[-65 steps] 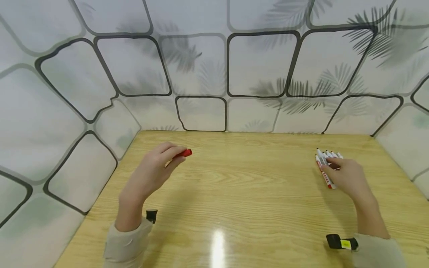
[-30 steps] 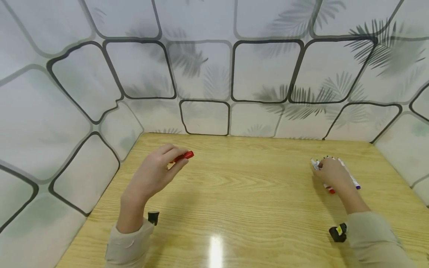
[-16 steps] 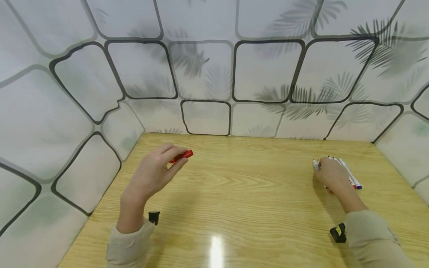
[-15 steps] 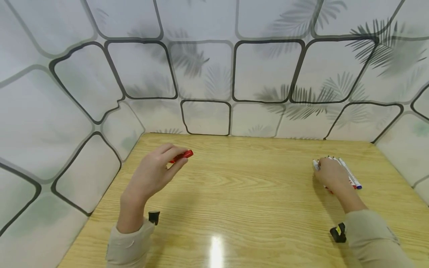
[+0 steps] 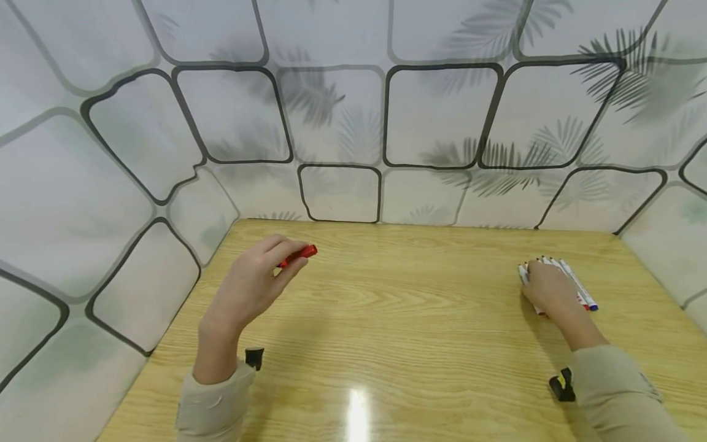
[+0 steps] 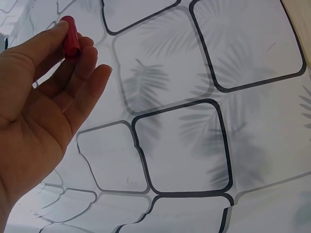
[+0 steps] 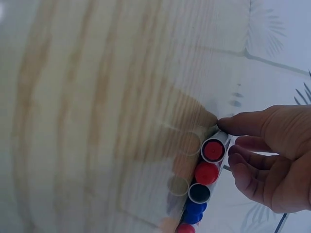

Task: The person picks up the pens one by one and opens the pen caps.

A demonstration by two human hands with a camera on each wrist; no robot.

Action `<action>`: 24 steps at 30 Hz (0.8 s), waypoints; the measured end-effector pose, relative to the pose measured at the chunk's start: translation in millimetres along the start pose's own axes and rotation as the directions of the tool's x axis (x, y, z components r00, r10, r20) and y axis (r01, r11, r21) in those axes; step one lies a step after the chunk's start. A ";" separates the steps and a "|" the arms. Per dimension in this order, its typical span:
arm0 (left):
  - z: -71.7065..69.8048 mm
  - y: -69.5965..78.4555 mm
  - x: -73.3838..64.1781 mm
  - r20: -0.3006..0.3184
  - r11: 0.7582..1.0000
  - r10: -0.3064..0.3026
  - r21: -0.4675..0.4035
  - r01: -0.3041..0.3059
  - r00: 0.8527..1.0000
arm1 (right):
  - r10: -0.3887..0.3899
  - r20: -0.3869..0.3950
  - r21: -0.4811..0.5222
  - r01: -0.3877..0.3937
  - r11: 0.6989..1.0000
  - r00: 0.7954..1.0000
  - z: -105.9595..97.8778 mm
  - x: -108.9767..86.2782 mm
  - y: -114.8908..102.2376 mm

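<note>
My left hand [image 5: 251, 285] is raised above the table at left. Thumb and fingertips pinch a small red marker cap [image 5: 305, 252], seen closer as a red cylinder [image 6: 70, 38] in the left wrist view. A small dark spot shows below the cap in the head view. At right, my right hand [image 5: 549, 291] lies over a row of white markers [image 5: 574, 282] with dark tips at their far ends. Its thumb touches the outermost marker [image 7: 214, 150], with the fingers curled close over it. The fingers' far contact is hidden. Red, blue and dark ends line up beside it.
The wood-grain table [image 5: 397, 319] carries a bright light reflection near its front. Patterned fabric walls [image 5: 337, 123] enclose the back and sides. A black camera mount shows at each sleeve, the right one [image 5: 562, 385] just above the table.
My right hand has turned and now covers the markers it held from the side. The outermost markers have shifted slightly right, against the others. My left hand keeps the cap in almost the same place.
</note>
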State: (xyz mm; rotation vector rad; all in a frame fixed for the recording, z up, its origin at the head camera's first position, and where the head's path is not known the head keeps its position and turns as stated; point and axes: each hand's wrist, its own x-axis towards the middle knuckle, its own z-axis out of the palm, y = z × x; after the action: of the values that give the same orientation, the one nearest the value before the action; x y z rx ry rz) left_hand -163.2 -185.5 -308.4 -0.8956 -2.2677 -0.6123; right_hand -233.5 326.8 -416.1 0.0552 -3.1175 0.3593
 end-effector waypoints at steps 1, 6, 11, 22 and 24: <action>0.2 -0.3 -0.1 -0.003 1.000 -0.005 0.000 0.005 1.000 | 0.001 -0.001 0.001 -0.001 1.000 1.000 -0.1 0.1 -0.1; 1.3 -2.4 0.1 -0.016 1.000 -0.021 0.002 0.021 1.000 | 0.000 0.007 -0.002 0.000 1.000 1.000 0.0 0.5 -2.0; 4.4 -6.3 1.4 0.004 0.998 -0.056 -0.023 0.056 0.998 | -0.005 0.021 -0.008 0.006 1.000 1.000 -1.0 -0.4 -5.6; 16.7 -25.7 -0.2 0.039 0.983 -0.177 -0.033 0.178 0.983 | -0.030 0.045 0.113 0.025 0.993 0.999 -6.7 -5.1 -24.1; 19.1 -30.7 -2.0 0.010 0.987 -0.164 0.005 0.164 0.986 | -0.049 0.042 0.137 0.043 0.990 0.998 -8.3 -8.9 -28.8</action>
State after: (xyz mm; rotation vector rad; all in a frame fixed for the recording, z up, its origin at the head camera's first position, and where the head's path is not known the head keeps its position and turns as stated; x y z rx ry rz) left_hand -191.4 -195.1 -328.9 -0.7166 -2.3671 -0.6762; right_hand -223.6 301.0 -401.4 0.1368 -3.1247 0.5775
